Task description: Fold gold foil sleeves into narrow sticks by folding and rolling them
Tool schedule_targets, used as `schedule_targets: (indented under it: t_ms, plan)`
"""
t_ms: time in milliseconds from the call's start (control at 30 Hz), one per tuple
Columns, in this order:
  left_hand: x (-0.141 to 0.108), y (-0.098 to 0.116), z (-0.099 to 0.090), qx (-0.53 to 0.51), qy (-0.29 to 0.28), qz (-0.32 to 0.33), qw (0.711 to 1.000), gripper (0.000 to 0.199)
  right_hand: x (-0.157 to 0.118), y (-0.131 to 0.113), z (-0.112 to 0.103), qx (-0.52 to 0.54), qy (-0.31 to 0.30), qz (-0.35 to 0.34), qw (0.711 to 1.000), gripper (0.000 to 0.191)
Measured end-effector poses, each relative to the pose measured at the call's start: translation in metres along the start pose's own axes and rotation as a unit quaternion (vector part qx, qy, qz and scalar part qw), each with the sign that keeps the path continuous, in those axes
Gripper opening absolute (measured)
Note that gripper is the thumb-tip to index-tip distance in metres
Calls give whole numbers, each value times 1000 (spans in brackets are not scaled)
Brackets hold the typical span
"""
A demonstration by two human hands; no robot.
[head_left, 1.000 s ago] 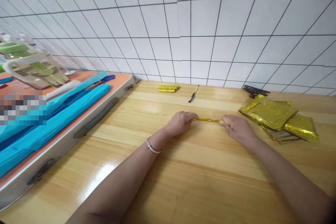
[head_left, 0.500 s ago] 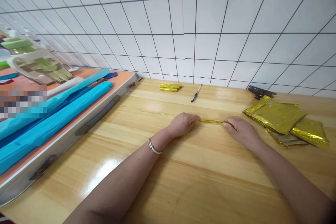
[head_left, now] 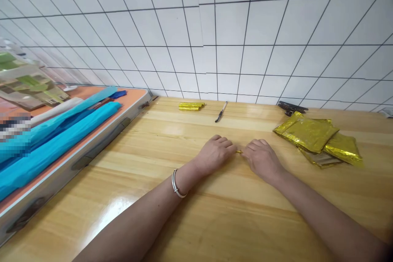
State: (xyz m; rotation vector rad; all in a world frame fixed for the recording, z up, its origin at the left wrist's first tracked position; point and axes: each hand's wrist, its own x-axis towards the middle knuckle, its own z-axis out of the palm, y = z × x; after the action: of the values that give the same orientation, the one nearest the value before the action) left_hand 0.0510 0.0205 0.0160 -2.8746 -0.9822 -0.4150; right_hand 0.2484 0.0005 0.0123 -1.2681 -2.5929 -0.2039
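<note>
A thin strip of gold foil (head_left: 239,152) shows in the small gap between my two hands, low over the wooden table (head_left: 190,217). My left hand (head_left: 215,152), with a silver bangle on its wrist, has its fingers closed over the left end of the strip. Curled over the right end is my right hand (head_left: 263,159). Both hands cover most of the foil, so only a short bit is visible. To the right lies a stack of gold foil sheets or packets (head_left: 310,133). Farther back are small gold foil rolls (head_left: 190,106).
A pen (head_left: 221,112) lies near the tiled wall (head_left: 230,24). A black clip-like object (head_left: 292,107) sits behind the foil stack. On the left, a raised orange surface (head_left: 135,95) with a metal edge holds long blue wrapped bundles (head_left: 76,135) and a clear, green-patterned container (head_left: 30,86).
My hands have drawn closer together and now cover more of the foil strip. The fingers have curled over it. The whole view has shifted slightly.
</note>
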Motion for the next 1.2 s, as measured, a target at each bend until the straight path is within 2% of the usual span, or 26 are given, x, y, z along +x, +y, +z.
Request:
schedule_targets:
  t_ms: [167, 333, 567, 633, 833, 1000, 1200]
  plan:
    - [3, 3, -1, -19, 13, 22, 999, 28, 0, -2, 1, 15, 2, -2, 1000, 24]
    - [0, -6, -7, -26, 25, 6, 999, 28, 0, 8, -2, 59, -32, 3, 998, 23]
    - [-7, -19, -7, -76, 5, -17, 997, 21, 0, 26, -5, 119, -58, 0, 991, 29]
    - [-8, -24, -4, -111, -6, -18, 994, 17, -1, 31, -3, 152, -62, 13, 986, 29]
    - [-13, -34, -4, -175, -3, -59, 983, 22, -5, 42, -5, 219, -61, 95, 969, 30]
    - [-15, -34, -7, -219, -18, -96, 971, 25, -5, 41, -12, 306, -94, 73, 945, 33]
    - [-11, -33, -4, -182, 18, -118, 976, 23, -5, 46, -12, 280, -53, 86, 955, 33]
